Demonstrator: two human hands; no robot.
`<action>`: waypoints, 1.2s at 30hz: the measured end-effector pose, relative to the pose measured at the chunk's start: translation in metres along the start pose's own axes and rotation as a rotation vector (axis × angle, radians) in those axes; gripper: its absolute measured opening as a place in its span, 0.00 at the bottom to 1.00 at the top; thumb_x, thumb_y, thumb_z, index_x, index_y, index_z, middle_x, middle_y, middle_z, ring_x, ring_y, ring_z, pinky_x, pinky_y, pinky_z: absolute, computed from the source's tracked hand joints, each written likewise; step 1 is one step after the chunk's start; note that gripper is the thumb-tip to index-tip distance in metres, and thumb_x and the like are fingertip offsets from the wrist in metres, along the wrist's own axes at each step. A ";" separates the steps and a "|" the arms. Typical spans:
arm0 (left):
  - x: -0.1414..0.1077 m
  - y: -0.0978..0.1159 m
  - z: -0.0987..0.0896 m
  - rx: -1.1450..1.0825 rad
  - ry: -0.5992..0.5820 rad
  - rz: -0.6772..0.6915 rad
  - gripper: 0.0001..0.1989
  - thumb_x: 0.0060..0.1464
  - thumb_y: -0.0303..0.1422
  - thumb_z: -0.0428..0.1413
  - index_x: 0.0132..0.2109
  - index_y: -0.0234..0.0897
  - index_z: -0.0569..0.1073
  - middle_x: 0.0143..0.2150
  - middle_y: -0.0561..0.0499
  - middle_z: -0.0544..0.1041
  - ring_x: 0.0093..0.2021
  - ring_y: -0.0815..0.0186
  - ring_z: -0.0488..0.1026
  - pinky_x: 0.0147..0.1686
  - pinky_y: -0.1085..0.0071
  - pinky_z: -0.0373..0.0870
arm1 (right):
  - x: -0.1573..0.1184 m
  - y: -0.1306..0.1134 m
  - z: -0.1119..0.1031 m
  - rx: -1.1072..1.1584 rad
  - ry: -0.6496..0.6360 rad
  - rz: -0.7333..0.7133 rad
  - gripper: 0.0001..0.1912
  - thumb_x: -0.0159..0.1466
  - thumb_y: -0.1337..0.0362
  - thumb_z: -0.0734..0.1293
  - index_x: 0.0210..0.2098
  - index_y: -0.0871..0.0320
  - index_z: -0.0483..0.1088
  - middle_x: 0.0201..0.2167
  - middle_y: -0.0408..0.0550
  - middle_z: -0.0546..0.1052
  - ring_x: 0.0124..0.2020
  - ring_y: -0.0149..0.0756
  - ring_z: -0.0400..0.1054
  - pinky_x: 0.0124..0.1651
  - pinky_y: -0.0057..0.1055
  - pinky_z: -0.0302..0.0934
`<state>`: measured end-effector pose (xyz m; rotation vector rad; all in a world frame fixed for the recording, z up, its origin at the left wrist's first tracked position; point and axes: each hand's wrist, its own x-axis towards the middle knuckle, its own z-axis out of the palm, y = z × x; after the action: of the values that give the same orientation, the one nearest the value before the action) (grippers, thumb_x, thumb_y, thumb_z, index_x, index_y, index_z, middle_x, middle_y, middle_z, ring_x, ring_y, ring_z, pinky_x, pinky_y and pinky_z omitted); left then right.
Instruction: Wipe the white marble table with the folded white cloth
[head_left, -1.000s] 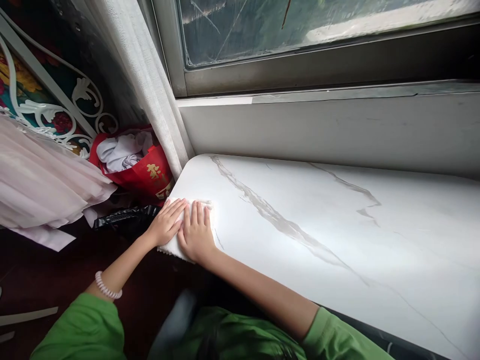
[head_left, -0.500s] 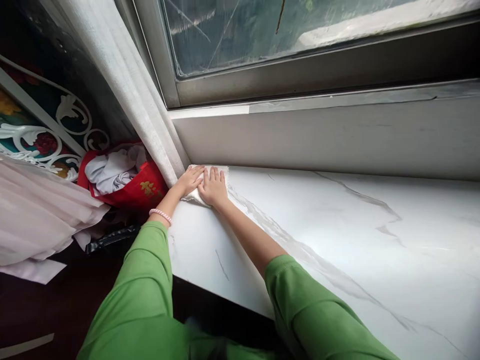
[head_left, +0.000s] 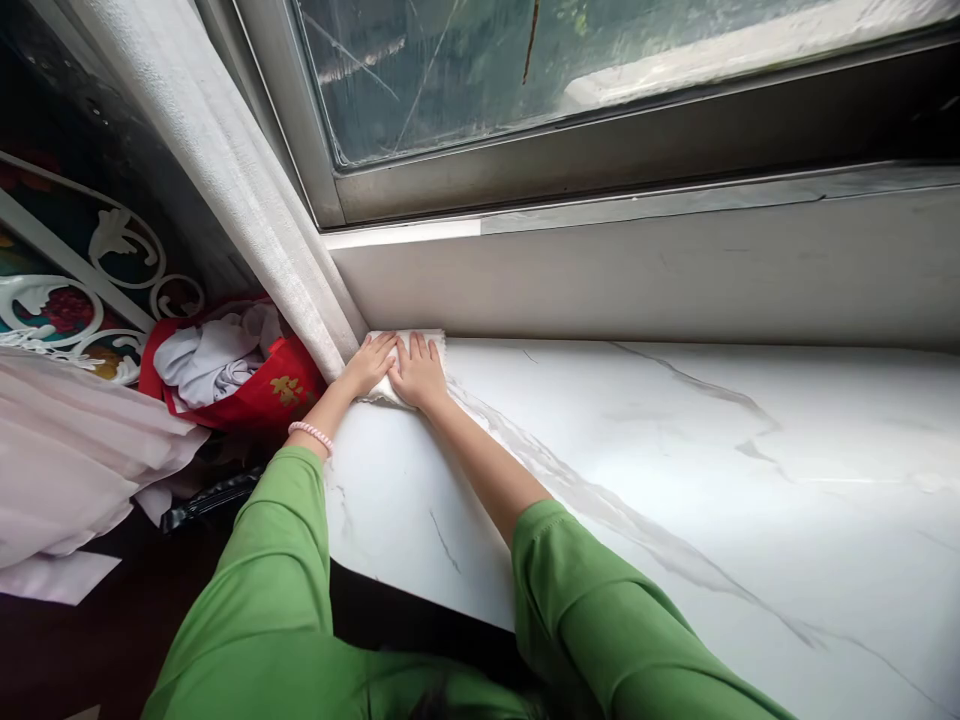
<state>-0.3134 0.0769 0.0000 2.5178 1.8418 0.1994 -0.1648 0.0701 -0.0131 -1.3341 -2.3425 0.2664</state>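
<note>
Passage rightward over marbled tabletop (head_left: 645, 430), wall (head_left: 637, 285) behind, curtain (head_left: 232, 190) blocking left

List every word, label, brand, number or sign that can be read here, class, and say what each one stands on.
Gold marking on the red bag: looks like a written character, but too small and blurred to read with certainty.
No lettering or numbers can be made out on the white cloth, the veined white tabletop, the window or the green sleeves.

Both hands (head_left: 418, 380) flat on a white cloth (head_left: 387, 392) atop a marbled tabletop (head_left: 637, 430), beside a curtain (head_left: 247, 200)
</note>
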 end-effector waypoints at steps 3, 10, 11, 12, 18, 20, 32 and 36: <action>-0.025 0.010 -0.004 0.005 -0.022 0.009 0.24 0.64 0.32 0.39 0.65 0.30 0.56 0.68 0.41 0.55 0.68 0.64 0.48 0.66 0.58 0.40 | -0.021 -0.011 -0.004 0.016 -0.033 -0.009 0.31 0.68 0.60 0.51 0.66 0.71 0.49 0.67 0.67 0.50 0.68 0.50 0.40 0.65 0.49 0.33; -0.124 0.054 -0.011 0.026 0.035 -0.009 0.25 0.64 0.32 0.38 0.65 0.32 0.55 0.68 0.43 0.55 0.68 0.63 0.48 0.66 0.56 0.43 | -0.109 -0.050 -0.019 0.031 -0.013 -0.090 0.31 0.67 0.60 0.52 0.65 0.73 0.50 0.66 0.69 0.51 0.68 0.53 0.41 0.66 0.51 0.34; -0.141 0.064 -0.011 0.028 0.051 -0.016 0.25 0.64 0.31 0.38 0.66 0.32 0.55 0.68 0.42 0.56 0.68 0.63 0.48 0.66 0.56 0.44 | -0.124 -0.055 -0.023 0.039 -0.017 -0.114 0.32 0.67 0.60 0.52 0.65 0.74 0.50 0.66 0.68 0.51 0.68 0.53 0.41 0.66 0.51 0.35; -0.158 0.075 -0.012 0.029 0.065 -0.025 0.25 0.64 0.31 0.38 0.66 0.32 0.55 0.68 0.42 0.56 0.68 0.62 0.48 0.66 0.55 0.44 | -0.140 -0.059 -0.027 0.046 -0.025 -0.141 0.32 0.67 0.60 0.52 0.65 0.74 0.50 0.66 0.68 0.51 0.68 0.53 0.40 0.66 0.52 0.35; -0.229 0.140 -0.013 0.022 0.097 -0.061 0.26 0.64 0.31 0.36 0.67 0.33 0.52 0.68 0.44 0.55 0.69 0.63 0.46 0.67 0.55 0.44 | -0.222 -0.067 -0.047 0.071 -0.042 -0.231 0.33 0.67 0.59 0.54 0.65 0.74 0.50 0.66 0.68 0.51 0.68 0.56 0.39 0.66 0.54 0.38; -0.236 0.153 -0.014 0.027 0.098 -0.057 0.26 0.64 0.31 0.36 0.67 0.33 0.52 0.68 0.43 0.55 0.69 0.63 0.46 0.67 0.55 0.44 | -0.236 -0.064 -0.051 0.080 -0.039 -0.238 0.33 0.67 0.59 0.54 0.65 0.75 0.50 0.66 0.68 0.50 0.68 0.56 0.38 0.66 0.54 0.38; -0.106 0.118 0.004 0.058 0.072 -0.005 0.25 0.64 0.33 0.37 0.65 0.31 0.56 0.67 0.43 0.57 0.68 0.61 0.51 0.66 0.55 0.45 | -0.128 0.013 -0.058 0.249 -0.174 -0.031 0.30 0.66 0.59 0.56 0.65 0.65 0.54 0.68 0.59 0.50 0.69 0.43 0.39 0.68 0.43 0.35; -0.006 0.115 0.013 0.099 0.075 -0.056 0.24 0.62 0.31 0.40 0.63 0.32 0.60 0.67 0.42 0.59 0.67 0.60 0.53 0.66 0.56 0.46 | -0.067 0.065 -0.051 0.100 -0.045 0.018 0.28 0.67 0.61 0.53 0.65 0.66 0.54 0.67 0.59 0.52 0.68 0.43 0.42 0.67 0.43 0.34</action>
<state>-0.2049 0.0368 -0.0030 2.5519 1.9956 0.2091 -0.0616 0.0439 -0.0098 -1.3144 -2.3224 0.4180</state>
